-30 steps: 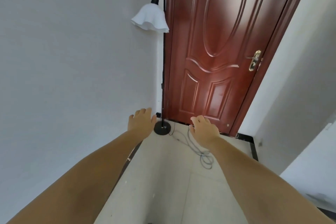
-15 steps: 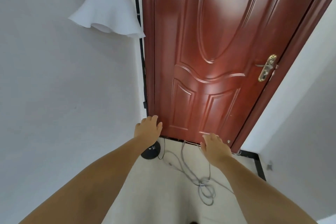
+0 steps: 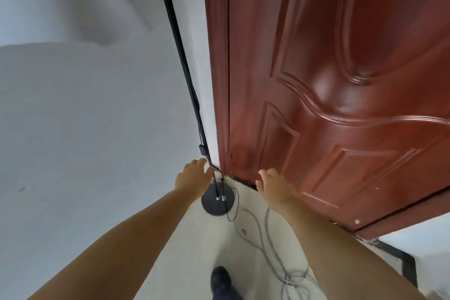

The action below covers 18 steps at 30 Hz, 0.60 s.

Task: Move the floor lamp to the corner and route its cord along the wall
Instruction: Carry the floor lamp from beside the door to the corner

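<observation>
**Reaching for the lamp pole, cord not yet routed**

Floor lamp (image 3: 192, 95) standing centre frame, close to where the white wall (image 3: 85, 117) meets the red-brown door (image 3: 328, 105). Black pole running from top centre down to a round black base (image 3: 219, 200) on the pale floor (image 3: 194, 251). Shade out of frame. Small inline block on the thin black lead beside the pole, lower centre.

Left hand (image 3: 193, 176) centre frame, fingers (image 3: 194, 162) spread and slack, tips right at the pole just above the base. Touching or just short of it: cannot tell. Nothing gripped. Right hand (image 3: 274, 184) right of the base, in front of the door's bottom edge, fingers loosely open, empty, well apart from the pole.

Cord (image 3: 267, 246) lying loose on the floor: thin black loop curling off the base, then grey lengths trailing to lower right, ending in a tangled bundle (image 3: 292, 280) near the bottom edge. Not along the wall anywhere. Dark shoe (image 3: 220, 277) at bottom centre, close to the cord.

Step in hand, by judgement: taking hold of the lamp, either to seat it in the corner or to check its placing. Lamp looks near the corner already; cord work wholly undone.

Next move calls for: closing the left hand round the pole low down, steadying with the right, keeping the pole upright against tipping. Then untangling the bundle and laying it out flat against the wall. Worth minding the foot near the slack.
</observation>
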{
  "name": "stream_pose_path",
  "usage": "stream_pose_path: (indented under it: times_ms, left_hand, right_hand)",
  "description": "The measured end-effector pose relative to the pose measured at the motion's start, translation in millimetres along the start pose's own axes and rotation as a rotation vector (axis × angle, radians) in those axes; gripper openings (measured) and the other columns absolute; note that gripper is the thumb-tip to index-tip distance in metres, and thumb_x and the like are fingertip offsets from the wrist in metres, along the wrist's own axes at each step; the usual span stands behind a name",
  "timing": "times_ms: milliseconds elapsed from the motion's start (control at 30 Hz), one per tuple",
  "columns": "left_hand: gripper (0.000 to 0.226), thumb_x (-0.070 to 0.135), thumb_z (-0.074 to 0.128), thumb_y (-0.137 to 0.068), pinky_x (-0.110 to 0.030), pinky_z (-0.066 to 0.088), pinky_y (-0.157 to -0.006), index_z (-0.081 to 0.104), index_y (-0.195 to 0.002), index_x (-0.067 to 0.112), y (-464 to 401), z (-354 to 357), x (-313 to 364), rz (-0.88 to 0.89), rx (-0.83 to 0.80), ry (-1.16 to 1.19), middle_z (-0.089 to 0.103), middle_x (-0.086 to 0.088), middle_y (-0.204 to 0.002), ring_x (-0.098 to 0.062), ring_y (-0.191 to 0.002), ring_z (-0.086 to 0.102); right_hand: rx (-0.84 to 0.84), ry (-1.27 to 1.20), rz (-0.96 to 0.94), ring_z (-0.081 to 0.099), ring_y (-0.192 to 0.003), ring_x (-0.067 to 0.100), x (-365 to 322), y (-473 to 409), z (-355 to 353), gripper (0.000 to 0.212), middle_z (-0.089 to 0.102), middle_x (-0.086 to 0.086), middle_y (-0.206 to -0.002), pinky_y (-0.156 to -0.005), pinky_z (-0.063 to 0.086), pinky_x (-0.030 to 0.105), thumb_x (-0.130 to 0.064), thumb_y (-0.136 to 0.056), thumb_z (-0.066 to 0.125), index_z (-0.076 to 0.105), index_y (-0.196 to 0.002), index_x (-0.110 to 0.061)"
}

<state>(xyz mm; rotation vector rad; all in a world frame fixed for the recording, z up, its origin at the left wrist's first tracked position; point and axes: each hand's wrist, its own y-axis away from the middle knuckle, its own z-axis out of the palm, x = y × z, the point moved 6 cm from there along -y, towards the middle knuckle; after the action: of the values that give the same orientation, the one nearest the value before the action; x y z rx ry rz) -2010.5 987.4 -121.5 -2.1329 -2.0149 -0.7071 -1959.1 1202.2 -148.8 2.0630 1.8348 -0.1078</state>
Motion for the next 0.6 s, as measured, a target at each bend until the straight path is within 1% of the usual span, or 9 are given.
stream_pose_path:
  times_ms: [167, 300, 367, 400, 433, 467, 500, 533, 600]
  left_hand:
    - [0.05, 0.039, 0.041, -0.095, -0.043, 0.041, -0.102, 0.037, -0.139, 0.014, -96.5, 39.3, -31.2, -0.184, -0.025, 0.126, 0.048, -0.011, -0.143, -0.029, -0.127, 0.048]
    - [0.076, 0.043, 0.059, -0.087, -0.047, 0.035, -0.11, 0.023, -0.146, 0.011, -166.7, 58.6, -46.7, -0.296, 0.062, 0.356, 0.036, -0.015, -0.151, -0.033, -0.136, 0.038]
    - [0.075, 0.041, 0.065, -0.083, -0.045, 0.04, -0.107, 0.029, -0.143, 0.014, -199.6, 68.8, -51.1, -0.296, 0.095, 0.512, 0.044, -0.013, -0.145, -0.036, -0.127, 0.049]
    - [0.07, 0.038, 0.066, -0.083, -0.035, 0.045, -0.102, 0.034, -0.14, 0.014, -209.3, 72.1, -52.5, -0.305, 0.105, 0.593, 0.052, -0.012, -0.136, -0.034, -0.115, 0.059]
    - [0.062, 0.036, 0.065, -0.084, -0.021, 0.05, -0.089, 0.041, -0.136, 0.013, -219.2, 77.7, -55.5, -0.33, 0.111, 0.668, 0.06, -0.011, -0.123, -0.031, -0.099, 0.065]
    - [0.051, 0.034, 0.063, -0.085, -0.008, 0.05, -0.07, 0.051, -0.129, 0.01, -226.8, 83.1, -58.5, -0.361, 0.115, 0.729, 0.065, -0.012, -0.107, -0.029, -0.082, 0.067]
    - [0.039, 0.032, 0.06, -0.088, -0.002, 0.044, -0.054, 0.061, -0.116, 0.006, -232.1, 87.6, -61.4, -0.385, 0.123, 0.766, 0.068, -0.014, -0.095, -0.028, -0.069, 0.064]
    - [0.033, 0.03, 0.056, -0.09, 0.001, 0.039, -0.046, 0.067, -0.104, 0.002, -235.8, 92.0, -64.4, -0.398, 0.136, 0.796, 0.07, -0.014, -0.088, -0.027, -0.061, 0.061]
    - [0.037, 0.027, 0.051, -0.093, -0.001, 0.041, -0.044, 0.068, -0.087, -0.005, -240.5, 100.2, -68.4, -0.41, 0.154, 0.868, 0.072, -0.009, -0.081, -0.024, -0.053, 0.057]
  right_hand:
    - [-0.014, -0.132, -0.059, 0.054, -0.109, 0.029, -12.1, -102.6, 52.7, 0.035, 0.051, 0.009, -0.124, -0.08, 0.049, 0.039, -0.033, -0.098, 0.033, 0.047, -0.124, -0.015]
    - [-0.069, -0.188, -0.036, 0.052, -0.116, 0.028, -4.6, -159.5, 102.2, 0.038, 0.049, 0.01, -0.131, -0.084, 0.05, 0.04, -0.035, -0.097, 0.036, 0.045, -0.129, -0.015]
    - [-0.118, -0.19, -0.027, 0.048, -0.122, 0.026, 0.7, -185.1, 126.1, 0.044, 0.046, 0.008, -0.137, -0.089, 0.049, 0.041, -0.036, -0.097, 0.037, 0.04, -0.136, -0.016]
    - [-0.147, -0.194, -0.026, 0.046, -0.125, 0.025, 2.2, -192.9, 134.8, 0.047, 0.043, 0.007, -0.14, -0.092, 0.049, 0.041, -0.037, -0.097, 0.037, 0.038, -0.139, -0.017]
    - [-0.181, -0.202, -0.025, 0.045, -0.128, 0.024, 3.6, -203.1, 145.9, 0.048, 0.042, 0.007, -0.142, -0.095, 0.048, 0.04, -0.037, -0.097, 0.038, 0.036, -0.141, -0.017]
    - [-0.208, -0.209, -0.023, 0.044, -0.129, 0.024, 4.4, -212.5, 157.1, 0.049, 0.041, 0.006, -0.142, -0.097, 0.047, 0.04, -0.037, -0.097, 0.04, 0.034, -0.142, -0.017]
    - [-0.231, -0.216, -0.024, 0.044, -0.129, 0.023, 4.5, -221.4, 168.6, 0.05, 0.042, 0.006, -0.142, -0.097, 0.047, 0.039, -0.037, -0.096, 0.042, 0.034, -0.141, -0.017]
    - [-0.25, -0.228, -0.023, 0.044, -0.129, 0.023, 3.4, -230.6, 179.7, 0.051, 0.042, 0.006, -0.141, -0.098, 0.047, 0.039, -0.037, -0.095, 0.045, 0.034, -0.141, -0.017]
    - [-0.298, -0.283, -0.04, 0.042, -0.13, 0.024, -4.8, -248.8, 203.5, 0.058, 0.042, 0.007, -0.142, -0.101, 0.045, 0.039, -0.037, -0.092, 0.051, 0.031, -0.142, -0.015]
